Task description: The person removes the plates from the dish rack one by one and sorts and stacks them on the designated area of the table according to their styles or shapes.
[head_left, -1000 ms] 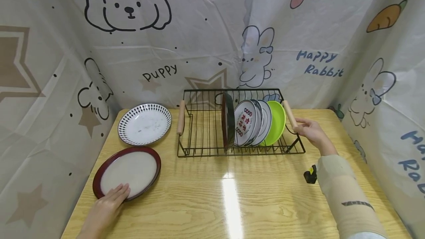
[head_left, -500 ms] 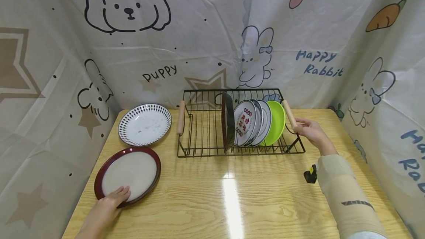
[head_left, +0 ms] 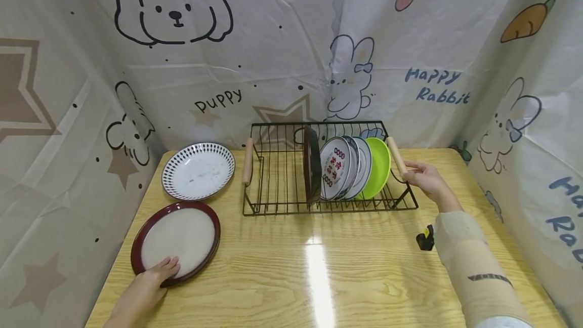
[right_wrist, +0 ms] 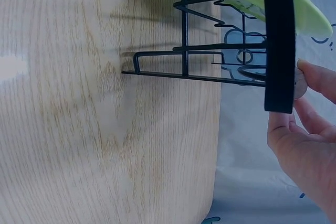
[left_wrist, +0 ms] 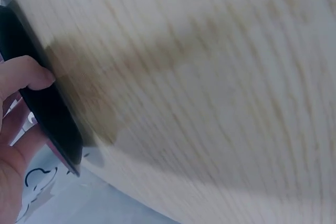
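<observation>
At the left front, my left hand (head_left: 143, 287) pinches the near rim of a cream plate (head_left: 184, 234) with a wide maroon border. Its fingers lie on the plate's face; in the left wrist view the thumb (left_wrist: 37, 74) presses the dark underside (left_wrist: 52, 108), near the wooden tabletop. My right hand (head_left: 425, 178) holds the right wooden handle (head_left: 396, 156) of a black wire dish rack (head_left: 278, 212). The rack's right half bears upright dishes: a dark plate (head_left: 313, 166) seen nearly edge-on, several white patterned plates (head_left: 336, 168) and a lime-green plate (head_left: 379, 168).
Behind the maroon-rimmed plate lies a white dish (head_left: 198, 171) with a black diamond border. A small black and yellow object (head_left: 425, 238) sits near the right forearm. Printed cloth (head_left: 291, 39) encloses the back and sides of the wooden table (head_left: 273, 267).
The maroon-rimmed plate's near edge has shifted slightly toward me and to the right. The left hand's fingers have drawn closer together at its rim. The right hand stays on the handle.
</observation>
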Action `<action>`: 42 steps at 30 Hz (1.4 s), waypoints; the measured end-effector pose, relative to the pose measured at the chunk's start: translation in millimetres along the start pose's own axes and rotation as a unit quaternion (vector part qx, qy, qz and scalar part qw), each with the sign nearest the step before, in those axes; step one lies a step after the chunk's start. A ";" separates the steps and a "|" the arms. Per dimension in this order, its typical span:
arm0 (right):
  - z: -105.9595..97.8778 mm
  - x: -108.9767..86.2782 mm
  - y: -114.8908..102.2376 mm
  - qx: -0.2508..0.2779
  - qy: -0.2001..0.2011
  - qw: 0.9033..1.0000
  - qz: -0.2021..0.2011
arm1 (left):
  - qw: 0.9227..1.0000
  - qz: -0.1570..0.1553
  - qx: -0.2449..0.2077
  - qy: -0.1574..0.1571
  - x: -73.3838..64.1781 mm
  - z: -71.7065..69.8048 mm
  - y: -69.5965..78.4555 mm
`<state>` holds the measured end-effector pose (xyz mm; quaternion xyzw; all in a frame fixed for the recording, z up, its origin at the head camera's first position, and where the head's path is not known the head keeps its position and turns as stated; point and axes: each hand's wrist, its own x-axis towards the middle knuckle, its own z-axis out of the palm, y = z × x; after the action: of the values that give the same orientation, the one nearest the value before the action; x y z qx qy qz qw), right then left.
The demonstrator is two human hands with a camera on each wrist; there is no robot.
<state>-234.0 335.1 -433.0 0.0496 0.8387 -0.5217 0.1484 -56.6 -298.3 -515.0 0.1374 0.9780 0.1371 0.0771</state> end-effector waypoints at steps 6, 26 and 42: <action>-0.4 0.1 -0.3 -0.002 0.001 1.000 -0.003 | 1.000 0.003 -0.001 -0.012 1.5 -1.3 -0.1; 0.6 -1.0 -2.4 0.003 -0.003 1.000 0.001 | 0.980 -0.106 -0.167 -0.022 43.7 -70.8 8.7; 0.1 0.6 -0.3 -0.002 0.008 1.000 -0.003 | 0.909 -0.147 -0.291 0.260 129.4 -116.8 86.5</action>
<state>-234.6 334.8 -432.9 0.0505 0.8412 -0.5198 0.1402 -180.3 -209.7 -393.5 -0.0774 0.8893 0.4335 -0.1237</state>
